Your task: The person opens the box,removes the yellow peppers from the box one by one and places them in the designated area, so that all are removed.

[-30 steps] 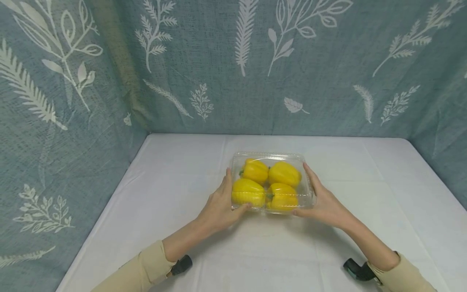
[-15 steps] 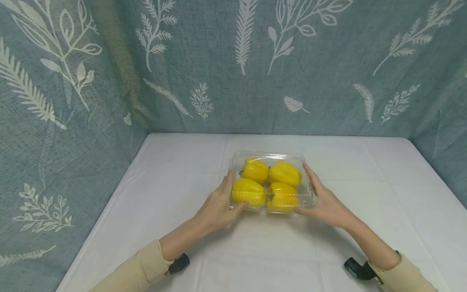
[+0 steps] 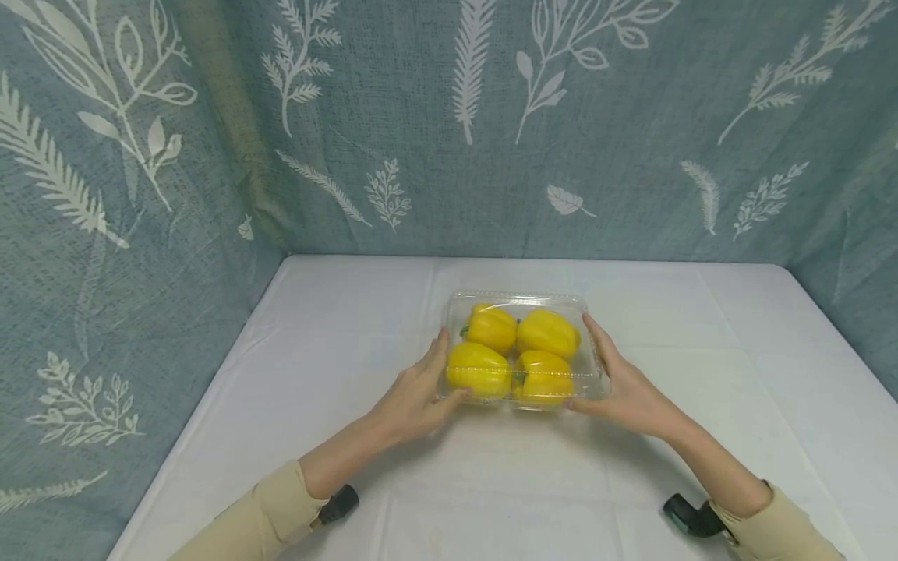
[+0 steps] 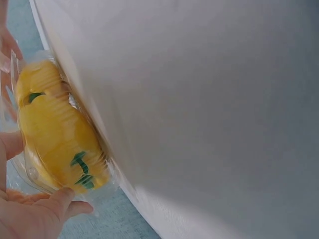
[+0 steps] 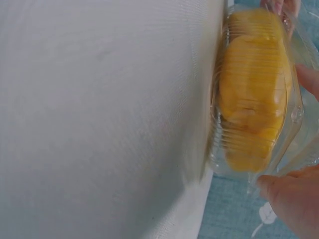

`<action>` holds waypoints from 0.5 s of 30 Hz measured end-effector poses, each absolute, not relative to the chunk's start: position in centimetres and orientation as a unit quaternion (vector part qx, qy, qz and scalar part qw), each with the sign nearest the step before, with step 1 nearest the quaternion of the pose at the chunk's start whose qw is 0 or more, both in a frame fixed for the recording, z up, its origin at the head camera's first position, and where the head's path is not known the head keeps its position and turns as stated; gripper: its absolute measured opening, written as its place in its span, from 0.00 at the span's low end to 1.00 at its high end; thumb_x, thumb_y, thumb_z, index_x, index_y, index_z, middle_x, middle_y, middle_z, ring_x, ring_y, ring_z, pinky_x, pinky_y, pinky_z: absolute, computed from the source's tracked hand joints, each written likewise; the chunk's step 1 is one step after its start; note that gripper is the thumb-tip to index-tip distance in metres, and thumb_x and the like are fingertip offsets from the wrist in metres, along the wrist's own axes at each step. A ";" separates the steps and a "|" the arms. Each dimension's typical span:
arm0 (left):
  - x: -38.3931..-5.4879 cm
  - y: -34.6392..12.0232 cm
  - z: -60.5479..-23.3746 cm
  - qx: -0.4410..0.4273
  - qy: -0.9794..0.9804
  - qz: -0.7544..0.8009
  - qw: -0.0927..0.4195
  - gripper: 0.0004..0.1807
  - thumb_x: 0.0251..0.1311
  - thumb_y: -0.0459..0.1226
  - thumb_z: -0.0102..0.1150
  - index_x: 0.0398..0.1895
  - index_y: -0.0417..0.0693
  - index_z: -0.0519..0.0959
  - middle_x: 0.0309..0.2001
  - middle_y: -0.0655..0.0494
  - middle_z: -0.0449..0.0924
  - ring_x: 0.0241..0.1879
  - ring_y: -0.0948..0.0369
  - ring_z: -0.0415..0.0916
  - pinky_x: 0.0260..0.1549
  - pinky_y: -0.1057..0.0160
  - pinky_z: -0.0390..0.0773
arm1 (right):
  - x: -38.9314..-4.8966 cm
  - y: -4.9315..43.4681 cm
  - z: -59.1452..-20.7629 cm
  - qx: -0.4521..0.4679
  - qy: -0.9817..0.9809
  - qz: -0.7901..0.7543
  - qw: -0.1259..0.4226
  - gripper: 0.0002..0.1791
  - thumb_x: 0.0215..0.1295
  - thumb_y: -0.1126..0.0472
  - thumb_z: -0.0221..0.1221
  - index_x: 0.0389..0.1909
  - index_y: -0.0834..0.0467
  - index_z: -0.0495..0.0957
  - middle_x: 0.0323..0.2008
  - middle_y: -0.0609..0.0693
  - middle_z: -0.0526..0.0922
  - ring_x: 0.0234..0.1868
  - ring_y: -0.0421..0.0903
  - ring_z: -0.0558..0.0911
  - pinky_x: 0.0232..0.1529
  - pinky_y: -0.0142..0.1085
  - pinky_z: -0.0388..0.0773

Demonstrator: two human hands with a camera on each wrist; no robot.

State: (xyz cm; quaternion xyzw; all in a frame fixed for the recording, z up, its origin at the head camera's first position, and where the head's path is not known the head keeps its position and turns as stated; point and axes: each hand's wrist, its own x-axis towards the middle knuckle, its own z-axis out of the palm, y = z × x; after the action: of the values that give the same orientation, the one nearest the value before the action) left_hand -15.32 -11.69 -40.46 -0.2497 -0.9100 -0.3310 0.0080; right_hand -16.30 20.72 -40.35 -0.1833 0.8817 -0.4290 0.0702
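Observation:
A clear plastic clamshell container [image 3: 456,308] sits near the middle of the table, holding several yellow bell peppers [image 3: 479,370]. Its lid covers them. My left hand [image 3: 410,401] holds the left side, thumb at the front corner and fingers along the edge. On the opposite side my right hand [image 3: 631,393] grips the front right corner between thumb and fingers. Green stems show on a pepper [image 4: 57,132] through the ribbed wall in the left wrist view. In the right wrist view, the fingers [image 5: 289,196] touch the rim. Whether the lid is fully pressed down I cannot tell.
A white cloth covers the table [image 3: 337,312]. Blue-green curtains [image 3: 421,101] with white leaf prints hang behind it and at both sides. Black wrist devices [image 3: 340,505] sit under the beige sleeves [image 3: 256,514].
My left hand has shifted slightly left, its thumb sliding outward along the front edge. The container, the peppers and my right hand look almost unmoved.

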 end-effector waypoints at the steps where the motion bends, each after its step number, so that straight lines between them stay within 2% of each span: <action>1: -15.3 -11.7 -40.4 -0.253 -0.909 -0.331 0.007 0.50 0.66 0.46 0.59 0.75 0.31 0.39 0.74 0.35 0.42 0.71 0.43 0.52 0.68 0.51 0.55 | -16.3 20.7 -40.4 -0.186 0.882 -0.428 0.070 0.67 0.51 0.51 0.74 0.78 0.42 0.30 0.76 0.63 0.36 0.72 0.70 0.48 0.63 0.68 0.54; 3: -15.4 -11.8 -40.4 -0.257 -0.908 -0.331 0.005 0.49 0.66 0.46 0.59 0.75 0.31 0.39 0.73 0.35 0.43 0.63 0.44 0.68 0.68 0.52 0.55 | -16.3 20.7 -40.4 -0.188 0.881 -0.428 0.070 0.68 0.51 0.51 0.74 0.78 0.42 0.29 0.76 0.63 0.36 0.72 0.70 0.49 0.63 0.68 0.55; 5: -15.5 -11.9 -40.3 -0.260 -0.907 -0.330 0.001 0.49 0.66 0.46 0.59 0.75 0.31 0.39 0.73 0.33 0.44 0.45 0.50 0.81 0.68 0.52 0.56 | -16.3 20.8 -40.4 -0.189 0.881 -0.427 0.071 0.68 0.51 0.52 0.74 0.78 0.43 0.29 0.76 0.63 0.36 0.72 0.70 0.49 0.63 0.68 0.55; 6: -15.5 -12.0 -40.3 -0.261 -0.907 -0.331 -0.002 0.49 0.67 0.46 0.58 0.75 0.31 0.39 0.72 0.33 0.44 0.35 0.55 0.82 0.68 0.52 0.56 | -16.4 20.8 -40.4 -0.189 0.882 -0.427 0.071 0.68 0.51 0.52 0.74 0.78 0.43 0.29 0.76 0.63 0.36 0.72 0.70 0.49 0.63 0.68 0.55; 8: -15.5 -12.0 -40.2 -0.262 -0.907 -0.330 -0.008 0.49 0.67 0.46 0.58 0.75 0.31 0.38 0.72 0.32 0.45 0.20 0.63 0.74 0.68 0.52 0.57 | -16.4 20.8 -40.4 -0.187 0.881 -0.428 0.072 0.68 0.51 0.52 0.74 0.78 0.43 0.29 0.76 0.63 0.36 0.72 0.70 0.49 0.63 0.68 0.54; 9: -15.5 -12.1 -40.2 -0.262 -0.906 -0.332 -0.012 0.49 0.67 0.46 0.58 0.75 0.32 0.38 0.72 0.32 0.45 0.18 0.64 0.72 0.68 0.52 0.57 | -16.4 20.8 -40.4 -0.187 0.882 -0.427 0.072 0.68 0.51 0.52 0.74 0.78 0.43 0.29 0.76 0.63 0.36 0.72 0.70 0.49 0.63 0.68 0.54; 10: -15.6 -12.1 -40.2 -0.264 -0.905 -0.333 -0.012 0.49 0.67 0.46 0.57 0.75 0.31 0.38 0.72 0.31 0.45 0.22 0.62 0.75 0.68 0.51 0.57 | -16.4 20.8 -40.4 -0.186 0.882 -0.428 0.073 0.68 0.51 0.53 0.74 0.78 0.43 0.29 0.76 0.63 0.36 0.72 0.70 0.49 0.63 0.68 0.54; 12: -15.6 -12.2 -40.2 -0.266 -0.904 -0.335 -0.017 0.49 0.68 0.46 0.57 0.75 0.32 0.38 0.72 0.32 0.44 0.23 0.58 0.77 0.68 0.52 0.56 | -16.4 20.8 -40.3 -0.186 0.881 -0.428 0.075 0.68 0.51 0.53 0.74 0.78 0.42 0.29 0.76 0.63 0.35 0.72 0.70 0.49 0.63 0.68 0.54; 13: -15.6 -12.2 -40.3 -0.269 -0.902 -0.337 -0.016 0.49 0.68 0.45 0.57 0.75 0.32 0.38 0.72 0.32 0.44 0.31 0.53 0.81 0.68 0.52 0.56 | -16.4 20.8 -40.3 -0.186 0.881 -0.428 0.075 0.68 0.52 0.53 0.74 0.78 0.42 0.29 0.76 0.63 0.35 0.72 0.71 0.49 0.63 0.68 0.55; 14: -15.6 -12.2 -40.3 -0.272 -0.901 -0.339 -0.016 0.48 0.68 0.45 0.57 0.75 0.31 0.38 0.72 0.32 0.44 0.39 0.48 0.82 0.68 0.52 0.56 | -16.4 20.8 -40.3 -0.185 0.881 -0.428 0.076 0.68 0.52 0.53 0.74 0.78 0.42 0.29 0.76 0.63 0.35 0.71 0.71 0.50 0.63 0.68 0.55; 15: -15.7 -12.3 -40.3 -0.273 -0.899 -0.341 -0.016 0.48 0.68 0.45 0.57 0.75 0.31 0.38 0.72 0.32 0.44 0.43 0.45 0.81 0.68 0.52 0.55 | -16.4 20.8 -40.3 -0.185 0.881 -0.428 0.077 0.68 0.52 0.52 0.74 0.78 0.42 0.29 0.76 0.63 0.35 0.71 0.71 0.50 0.63 0.68 0.55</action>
State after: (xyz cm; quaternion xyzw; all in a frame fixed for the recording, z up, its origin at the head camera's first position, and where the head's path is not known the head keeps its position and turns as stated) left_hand -15.65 -12.25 -40.27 -0.2733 -0.8994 -0.3408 -0.0163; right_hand -16.39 20.79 -40.35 -0.1851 0.8813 -0.4279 0.0767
